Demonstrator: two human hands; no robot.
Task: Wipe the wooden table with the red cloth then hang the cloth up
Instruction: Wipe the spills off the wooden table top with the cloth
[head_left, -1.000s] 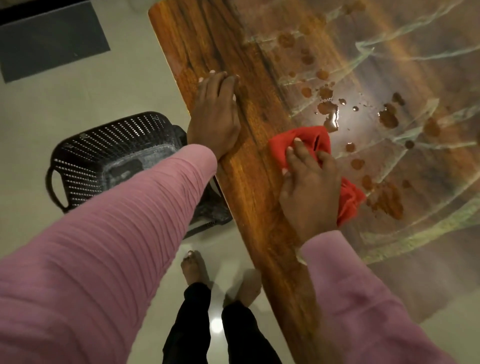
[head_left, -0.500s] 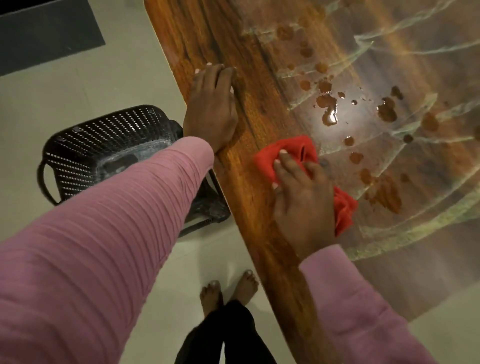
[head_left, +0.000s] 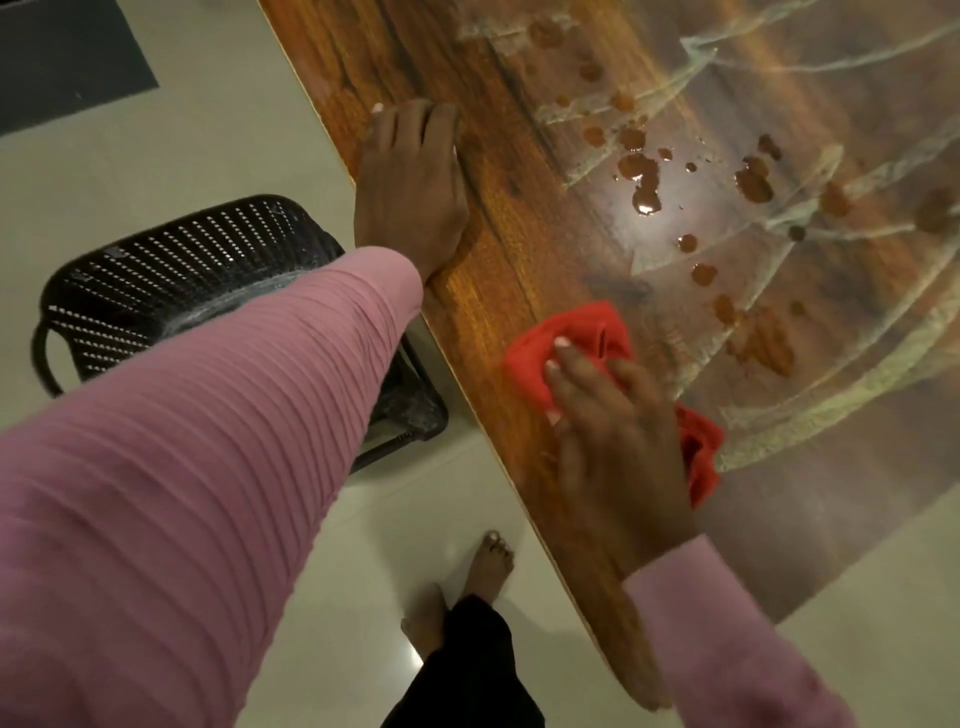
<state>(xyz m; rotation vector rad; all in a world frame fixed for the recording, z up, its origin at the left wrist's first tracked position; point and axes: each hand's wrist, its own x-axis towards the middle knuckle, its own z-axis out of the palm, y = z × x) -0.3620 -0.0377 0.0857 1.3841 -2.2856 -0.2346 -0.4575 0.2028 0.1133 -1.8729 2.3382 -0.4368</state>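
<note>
On the floor at far left I see one dark mat (head_left: 67, 62) and one black perforated basket (head_left: 171, 270), the basket just beside the worktop (head_left: 498, 249) edge. The left hand (head_left: 410, 192) lies flat on that edge, fingers straight, holding nothing. One red cloth (head_left: 571, 338) sits bunched on the worktop near the same edge, under the right hand (head_left: 618, 441), whose extended fingers press it down. Many brown spots (head_left: 644, 176) lie beyond, apart from the cloth.
</note>
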